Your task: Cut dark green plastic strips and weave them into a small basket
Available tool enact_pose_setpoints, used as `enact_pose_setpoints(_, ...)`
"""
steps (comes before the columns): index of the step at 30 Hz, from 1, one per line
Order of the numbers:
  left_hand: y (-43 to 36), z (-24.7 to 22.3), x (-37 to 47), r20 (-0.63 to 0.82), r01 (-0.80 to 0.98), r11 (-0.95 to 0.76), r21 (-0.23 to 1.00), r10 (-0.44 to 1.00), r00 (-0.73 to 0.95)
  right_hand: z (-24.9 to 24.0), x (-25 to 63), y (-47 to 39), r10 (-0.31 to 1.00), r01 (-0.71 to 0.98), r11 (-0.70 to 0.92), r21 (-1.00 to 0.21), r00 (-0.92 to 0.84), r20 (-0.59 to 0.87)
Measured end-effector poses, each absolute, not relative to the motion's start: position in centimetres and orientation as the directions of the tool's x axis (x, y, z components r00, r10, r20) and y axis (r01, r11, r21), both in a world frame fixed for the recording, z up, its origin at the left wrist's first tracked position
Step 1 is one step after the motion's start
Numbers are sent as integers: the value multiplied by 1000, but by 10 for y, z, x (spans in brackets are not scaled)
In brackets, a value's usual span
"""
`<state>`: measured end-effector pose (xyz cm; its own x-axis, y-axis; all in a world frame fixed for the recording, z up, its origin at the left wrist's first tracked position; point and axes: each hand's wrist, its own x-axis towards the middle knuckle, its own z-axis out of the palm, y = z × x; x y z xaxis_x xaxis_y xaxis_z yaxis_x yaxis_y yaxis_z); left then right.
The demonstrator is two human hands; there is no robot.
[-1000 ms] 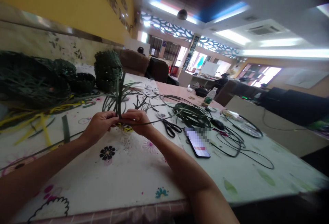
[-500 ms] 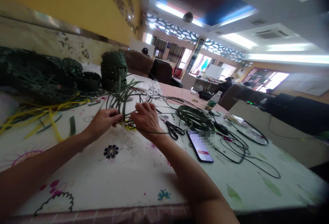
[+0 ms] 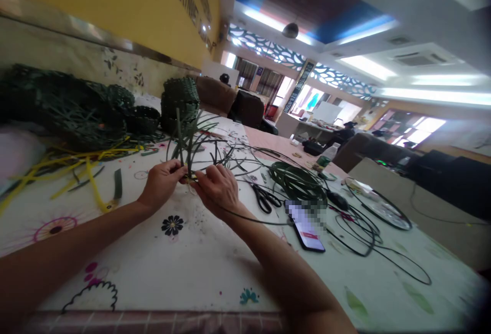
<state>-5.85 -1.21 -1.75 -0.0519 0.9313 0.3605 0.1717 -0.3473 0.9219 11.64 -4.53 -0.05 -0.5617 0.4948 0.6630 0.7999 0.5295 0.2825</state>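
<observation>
Dark green strips [image 3: 190, 142] fan upward from a small woven piece near the middle of the table. My left hand [image 3: 164, 180] pinches the near left side of this piece, thumb and fingers pressed together. Close on its right, my right hand [image 3: 220, 188] is closed on the strips at the base, fingers bent. A long thin strip [image 3: 253, 220] trails from under my right hand across the wrist. Some yellow shows between the hands; the exact weave there is hidden by the fingers.
Black scissors [image 3: 265, 198], a phone [image 3: 307, 229] and a coil of green strip [image 3: 297, 180] lie to the right, with a bottle [image 3: 327, 156] behind. Woven baskets [image 3: 180, 101] stand at the back left, near yellow strips [image 3: 90, 170]. A person [image 3: 345, 132] is far back.
The view has shifted, so the scene sits slightly further right. My right hand has turned and lowered at the woven piece. My left hand keeps its pinch.
</observation>
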Motion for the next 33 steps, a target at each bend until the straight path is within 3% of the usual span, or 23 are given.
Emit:
enact_pose_setpoints(3, -13, -18, -57, 371, 163, -358, 919, 927, -55, -12, 112, -47, 485, 822, 505, 263, -523, 700)
enact_pose_setpoints(10, -13, -20, -57, 380, 169, -362, 917, 921, -89, -30, 111, -44, 344, 795, 465, 390, -568, 748)
enact_pose_setpoints(15, -12, -22, -56, 356, 117, -344, 932, 929, -99, -23, 103, -49, 466, 868, 429, 251, -451, 761)
enact_pose_setpoints(22, -12, -23, -57, 377, 82, -371, 925, 922, -89, -22, 103, -48, 517, 893, 434, 116, -353, 780)
enact_pose_setpoints(25, -11, -23, -57, 372, 87, -365, 927, 924, -91, -22, 104, -49, 618, 879, 477, -12, -325, 716)
enact_pose_setpoints(30, -4, -23, -59, 345, 110, -334, 936, 933, -102, -28, 115, -37, 771, 649, 587, -484, -265, 579)
enact_pose_setpoints(33, -4, -26, -59, 347, 128, -333, 934, 932, -106, -34, 124, -23, 795, 548, 589, -594, -264, 546)
